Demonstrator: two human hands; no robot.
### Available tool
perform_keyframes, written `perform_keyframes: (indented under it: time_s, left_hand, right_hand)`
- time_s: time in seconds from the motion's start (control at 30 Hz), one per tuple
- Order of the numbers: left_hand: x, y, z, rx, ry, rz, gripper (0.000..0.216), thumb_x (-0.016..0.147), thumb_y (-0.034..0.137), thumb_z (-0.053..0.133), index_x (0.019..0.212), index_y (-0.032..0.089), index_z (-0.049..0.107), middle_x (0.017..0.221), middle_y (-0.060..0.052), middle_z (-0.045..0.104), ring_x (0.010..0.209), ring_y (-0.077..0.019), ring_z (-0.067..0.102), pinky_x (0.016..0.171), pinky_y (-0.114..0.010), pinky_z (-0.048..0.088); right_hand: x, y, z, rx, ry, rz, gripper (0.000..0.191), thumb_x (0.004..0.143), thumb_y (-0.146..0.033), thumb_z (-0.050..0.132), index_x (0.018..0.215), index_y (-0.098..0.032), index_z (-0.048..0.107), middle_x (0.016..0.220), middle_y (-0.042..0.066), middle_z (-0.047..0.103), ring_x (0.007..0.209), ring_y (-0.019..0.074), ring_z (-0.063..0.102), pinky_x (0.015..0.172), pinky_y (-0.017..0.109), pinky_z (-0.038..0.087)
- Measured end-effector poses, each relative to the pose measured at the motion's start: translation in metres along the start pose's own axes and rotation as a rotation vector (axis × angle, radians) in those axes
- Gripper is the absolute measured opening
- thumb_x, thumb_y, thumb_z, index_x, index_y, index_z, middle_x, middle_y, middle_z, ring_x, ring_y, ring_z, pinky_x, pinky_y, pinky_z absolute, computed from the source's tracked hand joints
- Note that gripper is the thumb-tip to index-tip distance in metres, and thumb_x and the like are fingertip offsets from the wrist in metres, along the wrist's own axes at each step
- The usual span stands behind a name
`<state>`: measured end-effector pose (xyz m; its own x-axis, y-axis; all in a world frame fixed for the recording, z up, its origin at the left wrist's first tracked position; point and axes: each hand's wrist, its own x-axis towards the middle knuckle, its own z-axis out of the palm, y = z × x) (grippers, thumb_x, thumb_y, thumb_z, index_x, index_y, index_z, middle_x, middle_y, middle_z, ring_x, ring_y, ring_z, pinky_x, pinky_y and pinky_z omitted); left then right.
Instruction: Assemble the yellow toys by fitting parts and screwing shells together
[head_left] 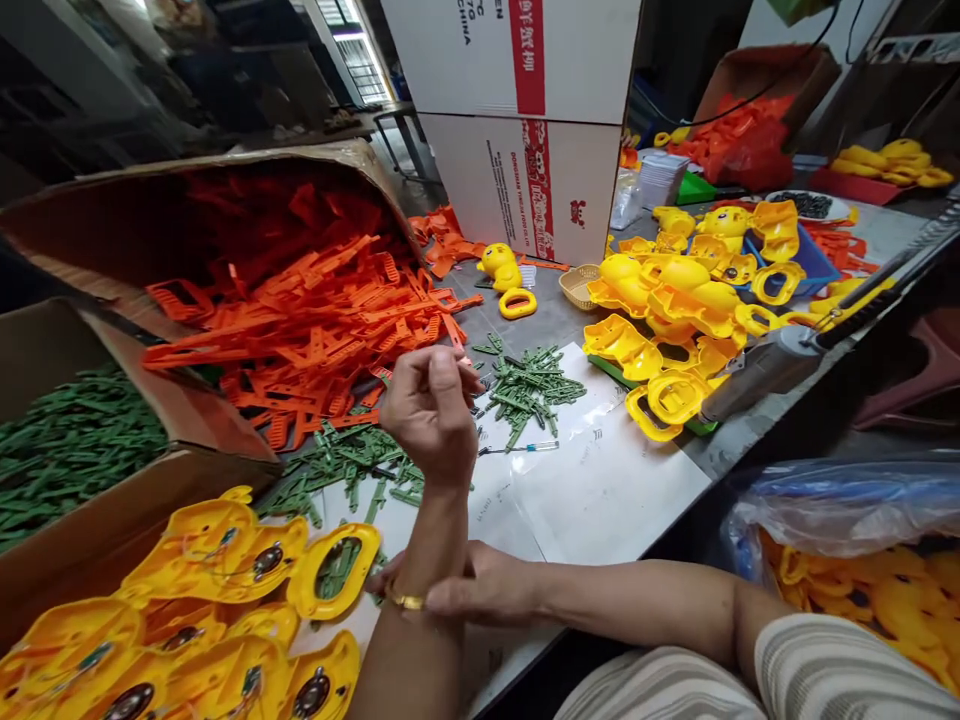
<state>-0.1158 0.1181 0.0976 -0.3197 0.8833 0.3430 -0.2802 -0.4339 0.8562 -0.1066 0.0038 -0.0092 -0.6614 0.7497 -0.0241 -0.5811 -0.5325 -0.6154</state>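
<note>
Near centre, our R hand [487, 590] grips our L wrist [439, 535], yellow bracelet [409, 602] just left of its thumb (runs crosswise); farther off, our L hand's [435, 410] fingers curl, can't tell if on anything.

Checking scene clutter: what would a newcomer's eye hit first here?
The orange pieces spilling from an open carton at left. Then yellow shells, heaped at right, with more at lower left. Front and centre, the right hand grips the left forearm by a gold-coloured band.
</note>
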Motion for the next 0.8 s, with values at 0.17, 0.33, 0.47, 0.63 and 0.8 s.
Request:
perform_keyframes:
  time_s: [0.17,0.33,0.47,0.63,0.8]
  left_hand:
    - [0.016,-0.045,0.032,-0.136,-0.157,-0.664,0.019,0.088,0.037,0.059,0.083,0.018,0.056,0.066,0.003,0.058,0.050,-0.0058,0.055,0.045,-0.014,0.038]
    - [0.011,-0.125,0.091,0.399,-0.475,-0.702,0.024,0.088,0.038,0.066,0.090,0.015,0.062,0.069,0.000,0.061,0.047,-0.0086,0.056,0.050,-0.021,0.043]
    - [-0.004,-0.161,0.123,0.511,-0.588,-0.748,0.030,0.084,0.040,0.073,0.075,0.011,0.068,0.058,-0.002,0.060,0.052,-0.0151,0.059,0.059,-0.028,0.047]
    - [-0.003,-0.169,0.131,0.497,-0.626,-0.750,0.025,0.080,0.037,0.078,0.081,0.013,0.072,0.061,-0.002,0.062,0.057,-0.0137,0.058,0.064,-0.027,0.046]
    - [0.026,-0.121,0.078,0.422,-0.580,-0.643,0.027,0.095,0.035,0.063,0.086,0.010,0.067,0.055,0.001,0.053,0.044,-0.0053,0.044,0.049,-0.020,0.034]
  right_hand:
    - [-0.011,-0.004,-0.012,-0.150,0.291,-0.165,0.092,0.059,-0.073,0.080,0.127,-0.015,0.058,0.132,0.015,0.064,0.125,0.0320,0.058,0.109,0.048,0.044]
    - [-0.049,-0.027,-0.040,-0.450,0.494,-0.288,0.081,0.079,-0.062,0.072,0.143,-0.022,0.042,0.149,0.014,0.048,0.139,0.0283,0.045,0.112,0.043,0.042]
    - [-0.101,-0.042,-0.053,-0.686,0.724,-0.373,0.057,0.091,-0.051,0.062,0.140,-0.027,0.045,0.146,0.013,0.049,0.135,0.0263,0.049,0.106,0.043,0.047]
    - [-0.129,-0.057,-0.055,-0.824,0.743,-0.410,0.039,0.094,-0.037,0.061,0.132,-0.031,0.054,0.130,0.009,0.062,0.120,0.0221,0.061,0.097,0.040,0.054]
    - [-0.137,-0.065,-0.038,-0.909,0.609,-0.527,0.033,0.094,-0.026,0.060,0.127,-0.032,0.061,0.112,0.006,0.072,0.101,0.0198,0.070,0.086,0.037,0.059]
